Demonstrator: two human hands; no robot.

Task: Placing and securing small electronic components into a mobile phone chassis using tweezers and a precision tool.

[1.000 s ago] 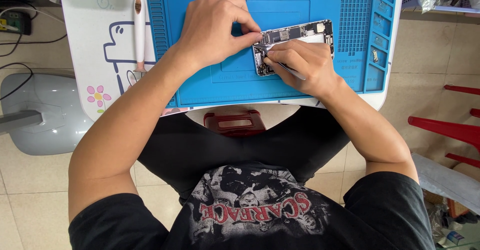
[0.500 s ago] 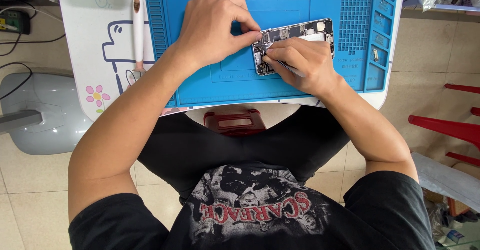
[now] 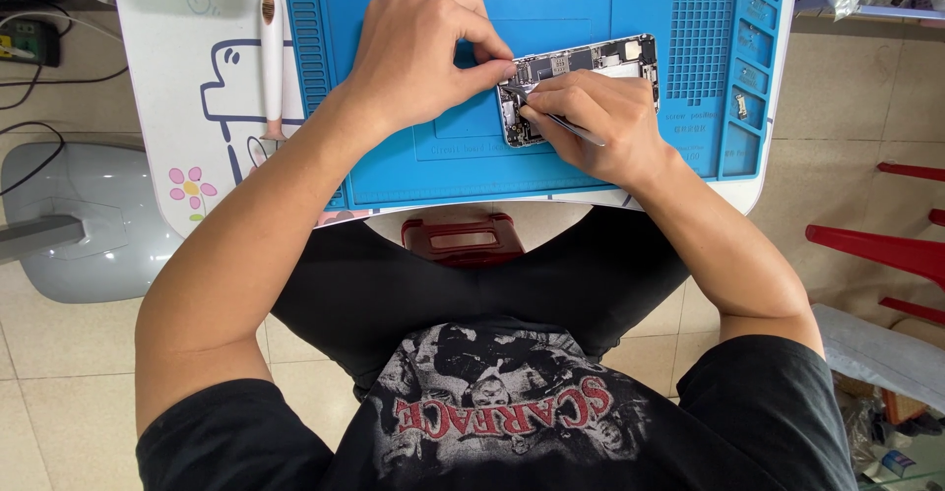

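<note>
An opened phone [image 3: 591,68] with its circuit boards bare lies on a blue work mat [image 3: 413,161]. My left hand [image 3: 418,53] rests over the phone's left end, thumb and forefinger pinched at its edge. My right hand [image 3: 596,122] holds thin metal tweezers [image 3: 561,119], their tips pressed into the phone's lower left part. My hands hide most of that end of the phone.
The mat lies on a small white table [image 3: 187,107] with a cartoon drawing. A white pen-like tool [image 3: 272,53] lies left of the mat. A red stool [image 3: 463,240] shows under the table, a grey fan base [image 3: 79,215] at left, red chair legs [image 3: 876,250] at right.
</note>
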